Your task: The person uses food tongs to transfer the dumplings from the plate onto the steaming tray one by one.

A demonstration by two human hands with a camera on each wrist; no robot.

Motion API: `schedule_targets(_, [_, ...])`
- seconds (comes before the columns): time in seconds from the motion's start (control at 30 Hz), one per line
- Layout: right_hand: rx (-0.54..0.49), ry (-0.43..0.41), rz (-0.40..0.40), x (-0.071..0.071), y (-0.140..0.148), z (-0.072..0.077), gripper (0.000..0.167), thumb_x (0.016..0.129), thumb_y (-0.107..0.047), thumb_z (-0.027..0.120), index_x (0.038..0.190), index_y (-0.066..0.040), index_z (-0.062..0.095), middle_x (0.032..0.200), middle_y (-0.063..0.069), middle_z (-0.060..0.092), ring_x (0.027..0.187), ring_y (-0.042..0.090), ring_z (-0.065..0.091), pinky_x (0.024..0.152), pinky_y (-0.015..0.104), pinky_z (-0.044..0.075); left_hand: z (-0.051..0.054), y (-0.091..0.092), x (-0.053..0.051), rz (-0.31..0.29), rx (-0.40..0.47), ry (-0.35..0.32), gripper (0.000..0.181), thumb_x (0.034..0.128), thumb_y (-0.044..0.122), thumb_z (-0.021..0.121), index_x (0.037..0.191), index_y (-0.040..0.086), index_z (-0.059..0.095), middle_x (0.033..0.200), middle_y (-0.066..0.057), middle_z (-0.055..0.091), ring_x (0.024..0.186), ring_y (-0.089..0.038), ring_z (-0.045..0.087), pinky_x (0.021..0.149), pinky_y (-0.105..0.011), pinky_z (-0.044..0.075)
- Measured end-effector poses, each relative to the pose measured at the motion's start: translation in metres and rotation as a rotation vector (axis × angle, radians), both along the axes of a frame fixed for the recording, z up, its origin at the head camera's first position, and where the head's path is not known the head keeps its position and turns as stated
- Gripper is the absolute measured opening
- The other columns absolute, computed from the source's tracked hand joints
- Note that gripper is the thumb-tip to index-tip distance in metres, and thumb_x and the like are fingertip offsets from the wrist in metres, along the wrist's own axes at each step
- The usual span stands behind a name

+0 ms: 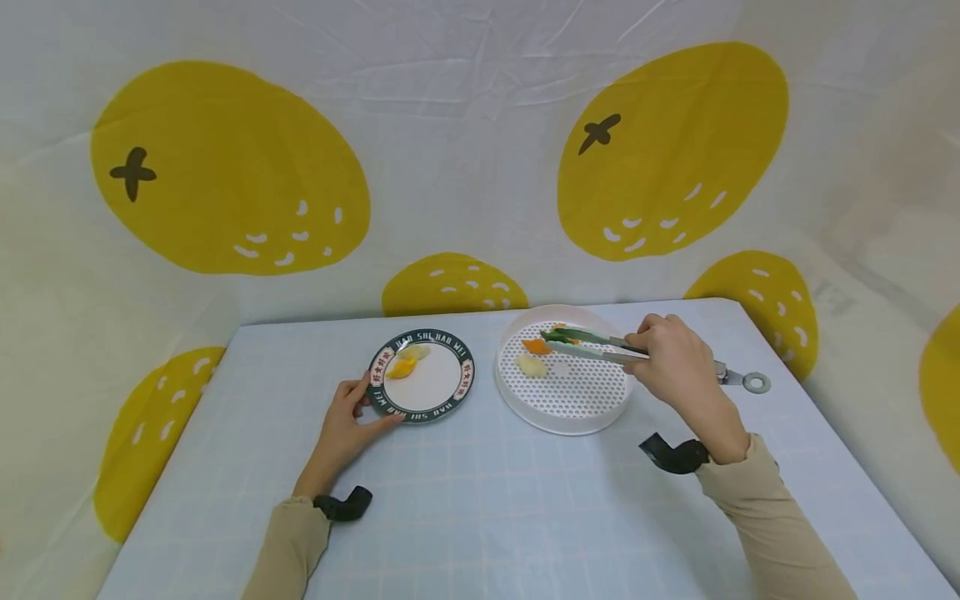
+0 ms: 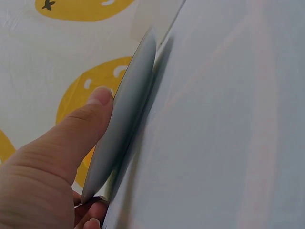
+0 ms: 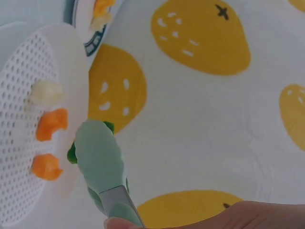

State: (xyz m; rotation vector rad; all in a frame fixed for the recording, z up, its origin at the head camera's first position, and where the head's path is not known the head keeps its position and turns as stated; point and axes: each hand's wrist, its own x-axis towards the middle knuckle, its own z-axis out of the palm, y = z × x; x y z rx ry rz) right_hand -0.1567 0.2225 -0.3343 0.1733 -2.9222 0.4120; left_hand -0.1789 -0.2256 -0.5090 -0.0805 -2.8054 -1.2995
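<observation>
My left hand (image 1: 347, 425) pinches the near-left rim of a round plate (image 1: 442, 383), white with a dark green lettered border. In the left wrist view, the thumb lies on the rim of the plate (image 2: 128, 114) and fingers curl beneath it. An orange piece (image 1: 402, 368) and a pale yellow piece (image 1: 415, 352) lie on the plate. My right hand (image 1: 675, 362) grips metal tongs (image 1: 588, 352) with pale green tips. A dark green piece (image 3: 72, 155) is between those tips, above a white perforated tray (image 1: 573, 404).
The tray also holds orange pieces (image 3: 46, 167) and a pale yellowish piece (image 1: 532, 366). Plate and tray stand side by side on a pale blue checked tabletop (image 1: 480, 508). Behind the table hangs a white cloth (image 1: 465, 167) with large yellow fruit prints.
</observation>
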Motion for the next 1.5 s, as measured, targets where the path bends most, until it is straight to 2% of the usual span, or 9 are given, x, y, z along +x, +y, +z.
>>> schedule_targets(0.3, [0.025,-0.052,-0.039,-0.005,0.033,-0.021,0.03,0.073,-0.003,0.082,0.1,0.009,0.074,0.09,0.018,0.064,0.075,0.032,0.049,0.056,0.039,0.042,0.0,0.001,0.001,0.004,-0.003,0.001,0.108,0.0739,0.055,0.082,0.155,0.006,0.031,0.127,-0.01,0.043,0.1,-0.023,0.042,0.08,-0.036,0.039])
schedule_targets(0.73, [0.036,-0.135,-0.042,-0.013,0.048,-0.043,0.039,0.071,-0.006,0.086,0.104,0.012,0.072,0.088,0.019,0.062,0.073,0.03,0.048,0.055,0.039,0.042,-0.002,0.002,0.001,0.014,0.007,-0.013,0.109,0.0726,0.055,0.083,0.155,0.007,0.031,0.126,-0.01,0.042,0.101,-0.023,0.042,0.081,-0.036,0.039])
schedule_targets(1.07, [0.037,-0.144,-0.03,-0.014,0.048,-0.044,0.04,0.069,-0.006,0.086,0.101,0.012,0.072,0.086,0.019,0.061,0.075,0.032,0.048,0.056,0.038,0.041,-0.001,0.001,0.0,0.01,0.001,0.001,0.109,0.0727,0.056,0.083,0.155,0.006,0.031,0.126,-0.01,0.042,0.1,-0.023,0.042,0.081,-0.036,0.04])
schedule_targets(1.5, [0.031,-0.118,-0.021,-0.009,0.048,-0.032,0.038,0.07,-0.006,0.085,0.101,0.011,0.072,0.09,0.022,0.062,0.076,0.033,0.049,0.054,0.039,0.043,0.001,0.002,0.0,0.011,0.01,-0.015,0.109,0.0733,0.055,0.083,0.155,0.006,0.03,0.127,-0.011,0.042,0.101,-0.023,0.042,0.082,-0.037,0.04])
